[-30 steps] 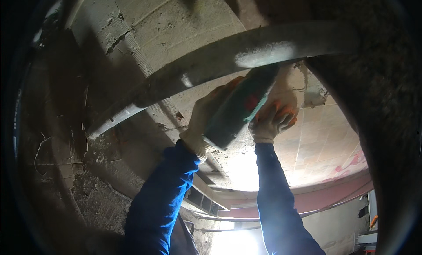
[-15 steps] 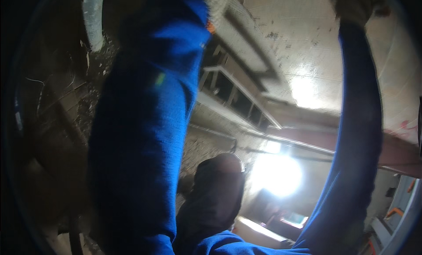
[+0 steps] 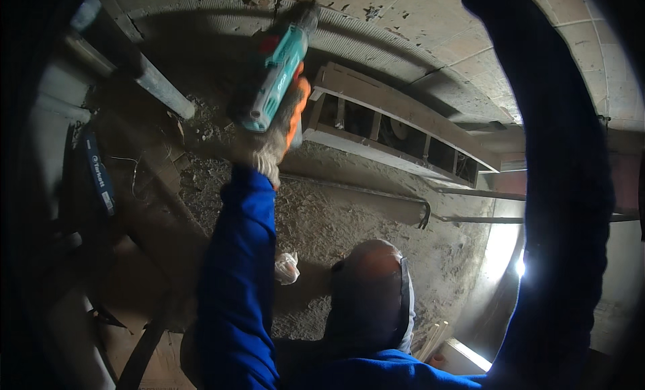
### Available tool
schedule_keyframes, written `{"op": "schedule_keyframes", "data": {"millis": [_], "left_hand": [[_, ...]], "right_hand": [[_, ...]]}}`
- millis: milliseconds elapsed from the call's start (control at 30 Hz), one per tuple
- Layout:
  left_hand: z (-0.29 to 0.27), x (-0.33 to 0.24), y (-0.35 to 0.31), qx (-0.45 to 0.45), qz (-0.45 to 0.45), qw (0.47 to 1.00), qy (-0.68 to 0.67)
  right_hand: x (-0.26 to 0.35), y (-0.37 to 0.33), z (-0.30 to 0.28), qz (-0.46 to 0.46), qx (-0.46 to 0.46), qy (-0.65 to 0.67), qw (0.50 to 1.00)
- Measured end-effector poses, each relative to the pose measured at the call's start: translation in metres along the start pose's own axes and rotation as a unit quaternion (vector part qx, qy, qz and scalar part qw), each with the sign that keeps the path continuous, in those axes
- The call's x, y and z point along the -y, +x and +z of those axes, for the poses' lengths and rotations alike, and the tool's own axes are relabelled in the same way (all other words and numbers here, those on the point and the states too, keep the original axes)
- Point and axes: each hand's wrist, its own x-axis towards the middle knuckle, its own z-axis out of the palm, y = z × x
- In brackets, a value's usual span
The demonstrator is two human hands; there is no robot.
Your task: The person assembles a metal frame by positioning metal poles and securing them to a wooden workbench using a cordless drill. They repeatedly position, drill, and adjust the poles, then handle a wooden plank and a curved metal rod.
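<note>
My left hand (image 3: pixel 265 145), in a pale knitted glove with orange on it, is wrapped round a teal and dark power drill (image 3: pixel 274 88). The drill's dark chuck (image 3: pixel 306 17) points up and away at a tiled wall (image 3: pixel 430 17) with a ribbed, stripped band along its lower part. I cannot tell whether the tip touches the wall. My right arm (image 3: pixel 554 188), in a blue sleeve, reaches up past the top edge, so the right hand is out of view.
Under the wall lies a pale frame with compartments (image 3: pixel 403 131). A hooked metal bar (image 3: pixel 363 194) and a crumpled plastic bag (image 3: pixel 287 268) lie on the rubble-strewn floor (image 3: pixel 312 232). Grey pipes (image 3: pixel 161 91) slant in at left, near a blue strip (image 3: pixel 99 171). A bright lamp (image 3: pixel 521 264) shines at right.
The view has swung, and my left hand with the drill has come into sight; before, only part of its glove showed. The right hand has left the picture over the top edge.
</note>
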Motion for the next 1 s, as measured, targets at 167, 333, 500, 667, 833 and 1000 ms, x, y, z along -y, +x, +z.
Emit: {"op": "schedule_keyframes", "data": {"millis": [167,333,500,667,833,1000], "left_hand": [[-0.004,0.010,-0.066,-0.145,-0.035,0.920,0.363],[-0.001,0.021,-0.098,-0.159,-0.180,0.900,0.363],[-0.012,0.109,-0.060,-0.120,-0.249,0.941,0.195],[-0.016,0.226,-0.009,-0.122,-0.273,0.954,0.034],[-0.017,0.315,0.024,-0.235,-0.219,0.946,-0.038],[-0.012,0.304,0.041,-0.242,-0.246,0.930,0.130]], "right_hand": [[0.008,-0.150,0.016,0.016,-0.061,0.343,0.937],[0.076,-0.357,0.002,0.158,0.275,0.518,0.794],[0.159,-0.480,-0.026,0.282,0.486,0.555,0.613],[0.218,-0.496,-0.027,0.289,0.553,0.479,0.617],[0.238,-0.524,0.014,0.354,0.595,0.387,0.609],[0.239,-0.574,0.039,0.299,0.610,0.317,0.662]]}}
